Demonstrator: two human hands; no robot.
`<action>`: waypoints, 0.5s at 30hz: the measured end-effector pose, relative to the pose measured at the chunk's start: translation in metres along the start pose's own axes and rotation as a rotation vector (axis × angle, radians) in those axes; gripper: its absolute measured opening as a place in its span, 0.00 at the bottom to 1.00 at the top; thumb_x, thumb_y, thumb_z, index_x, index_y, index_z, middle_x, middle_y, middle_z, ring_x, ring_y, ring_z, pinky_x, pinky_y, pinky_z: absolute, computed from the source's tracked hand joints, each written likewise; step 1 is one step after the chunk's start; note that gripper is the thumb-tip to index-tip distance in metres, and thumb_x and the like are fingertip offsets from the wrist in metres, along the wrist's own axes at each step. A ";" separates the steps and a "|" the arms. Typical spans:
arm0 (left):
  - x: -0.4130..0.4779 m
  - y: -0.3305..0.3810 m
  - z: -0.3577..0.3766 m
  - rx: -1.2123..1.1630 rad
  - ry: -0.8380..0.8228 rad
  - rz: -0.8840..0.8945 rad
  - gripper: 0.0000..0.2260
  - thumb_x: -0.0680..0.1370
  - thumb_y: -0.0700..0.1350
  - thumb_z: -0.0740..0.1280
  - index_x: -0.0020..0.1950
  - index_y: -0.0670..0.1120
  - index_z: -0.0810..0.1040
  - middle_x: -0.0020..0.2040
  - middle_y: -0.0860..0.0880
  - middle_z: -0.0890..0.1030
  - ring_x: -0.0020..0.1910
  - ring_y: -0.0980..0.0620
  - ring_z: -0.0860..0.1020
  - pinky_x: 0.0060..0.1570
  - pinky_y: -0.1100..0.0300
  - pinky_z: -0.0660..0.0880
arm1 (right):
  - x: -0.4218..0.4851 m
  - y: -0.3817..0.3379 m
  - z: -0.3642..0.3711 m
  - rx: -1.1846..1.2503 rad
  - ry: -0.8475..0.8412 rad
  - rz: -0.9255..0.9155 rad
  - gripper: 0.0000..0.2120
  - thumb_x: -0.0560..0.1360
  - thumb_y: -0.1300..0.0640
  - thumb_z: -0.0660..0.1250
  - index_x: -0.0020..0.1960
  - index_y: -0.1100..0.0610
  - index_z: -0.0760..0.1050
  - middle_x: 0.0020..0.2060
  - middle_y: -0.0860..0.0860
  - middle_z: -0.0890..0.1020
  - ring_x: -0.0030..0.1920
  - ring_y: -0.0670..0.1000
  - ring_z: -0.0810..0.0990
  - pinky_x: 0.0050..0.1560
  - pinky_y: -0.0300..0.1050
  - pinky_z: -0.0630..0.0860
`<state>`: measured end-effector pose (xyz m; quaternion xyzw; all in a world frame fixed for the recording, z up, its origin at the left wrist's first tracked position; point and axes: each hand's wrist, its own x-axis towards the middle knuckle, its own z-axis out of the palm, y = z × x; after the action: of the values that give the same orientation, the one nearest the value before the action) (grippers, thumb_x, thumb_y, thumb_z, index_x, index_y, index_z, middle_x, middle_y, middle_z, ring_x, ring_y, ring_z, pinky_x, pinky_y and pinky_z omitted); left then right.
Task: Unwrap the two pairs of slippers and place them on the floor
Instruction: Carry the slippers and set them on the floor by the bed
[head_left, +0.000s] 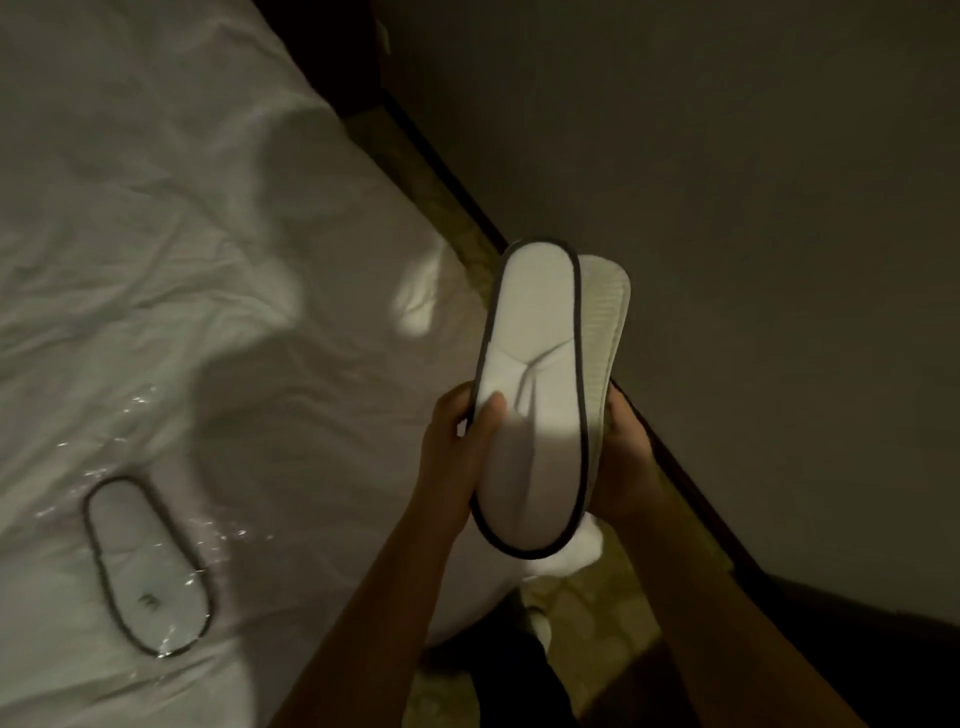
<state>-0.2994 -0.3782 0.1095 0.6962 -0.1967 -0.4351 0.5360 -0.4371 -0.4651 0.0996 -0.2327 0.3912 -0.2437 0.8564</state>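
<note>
Slippers (535, 395) — one bare pair, stacked sole to sole — sit between my two hands, out over the gap between the bed (208, 260) and the wall (727, 208). My left hand (457, 447) clamps the near left edge, thumb laid across the white upper; my right hand (623, 457) cups the right side from behind, its fingers mostly hidden by the pair, so I cannot tell how tightly they close. The long axis runs away from me and slightly right, toe end nearest my wrists, heel end pointing up toward the wall. The back slipper peeks out to the right, ribbed sole showing, so the two are slid a little apart

The floor (587, 639) is straight below my forearms, a narrow patterned strip between bed and dark skirting — that is where this pair has to go, I judge, and both hands are about equally near it. To set them down flat I would need to split the stack and turn each sole downward

The other pair (148, 566) lies on the bed, well off to my left, in glinting clear wrap (218, 535). Its long axis runs roughly parallel to the pair I hold. My left hand is the nearer one for it
</note>
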 end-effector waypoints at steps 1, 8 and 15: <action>0.001 0.004 0.015 -0.015 -0.005 -0.010 0.05 0.75 0.52 0.67 0.45 0.53 0.80 0.47 0.53 0.82 0.46 0.57 0.80 0.48 0.59 0.75 | -0.005 -0.016 -0.012 0.039 -0.001 -0.019 0.28 0.84 0.51 0.39 0.68 0.62 0.72 0.61 0.64 0.78 0.64 0.63 0.75 0.64 0.60 0.71; 0.026 0.017 0.081 0.004 -0.045 -0.033 0.14 0.72 0.57 0.68 0.46 0.48 0.81 0.48 0.40 0.83 0.46 0.44 0.81 0.48 0.45 0.79 | 0.015 -0.073 -0.066 -0.261 0.076 -0.200 0.18 0.83 0.51 0.56 0.40 0.50 0.80 0.31 0.47 0.81 0.33 0.48 0.79 0.37 0.45 0.76; 0.098 0.002 0.106 0.051 0.016 -0.088 0.13 0.74 0.51 0.69 0.48 0.41 0.79 0.47 0.38 0.82 0.44 0.41 0.81 0.44 0.46 0.78 | 0.058 -0.131 -0.109 -0.579 0.418 -0.248 0.11 0.74 0.49 0.71 0.48 0.57 0.83 0.46 0.60 0.86 0.45 0.58 0.86 0.47 0.52 0.82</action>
<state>-0.3323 -0.5120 0.0677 0.7211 -0.1726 -0.4478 0.4998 -0.5206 -0.6241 0.0808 -0.4559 0.5791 -0.2672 0.6209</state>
